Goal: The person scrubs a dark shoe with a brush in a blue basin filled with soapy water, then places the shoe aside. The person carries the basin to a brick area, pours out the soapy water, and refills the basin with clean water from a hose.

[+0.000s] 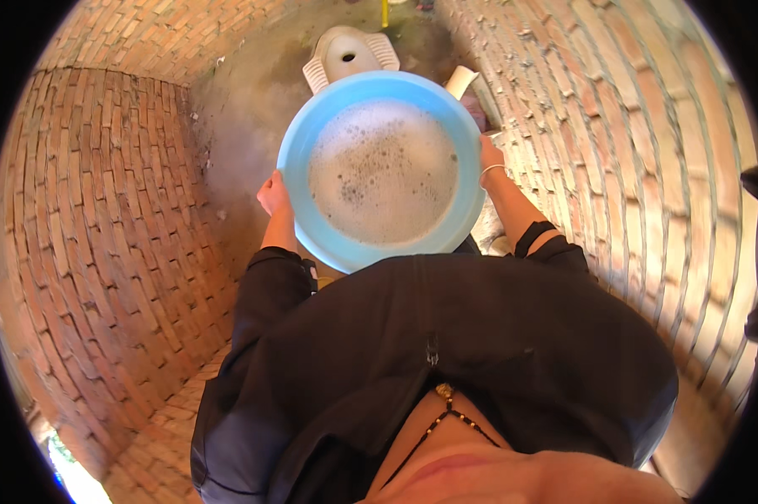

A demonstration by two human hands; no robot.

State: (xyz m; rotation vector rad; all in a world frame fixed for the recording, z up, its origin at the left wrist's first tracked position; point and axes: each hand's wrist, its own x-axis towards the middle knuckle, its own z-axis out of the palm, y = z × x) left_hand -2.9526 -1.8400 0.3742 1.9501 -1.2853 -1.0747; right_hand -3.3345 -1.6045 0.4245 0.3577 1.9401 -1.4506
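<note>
A wide light-blue plastic basin (290, 211) is held in front of my body, its near rim close to my dark jacket. Foamy, greyish soapy water (385, 173) fills much of it, with darker bubbles toward the middle. My left hand (274, 192) grips the rim on the left side. On the opposite side my right hand (491, 157), with a thin bracelet at the wrist, grips the rim; its fingers are mostly hidden by the basin. Just beyond the far rim is a white ceramic squat toilet (348, 53), partly covered by the basin.
Brick walls rise close on the left (114, 189) and right (605, 157). A wet-looking concrete floor (240, 132) surrounds the toilet. By the right wall lies a pale, curved piece (460, 82). A yellow stick or pipe (384, 12) stands at the far end.
</note>
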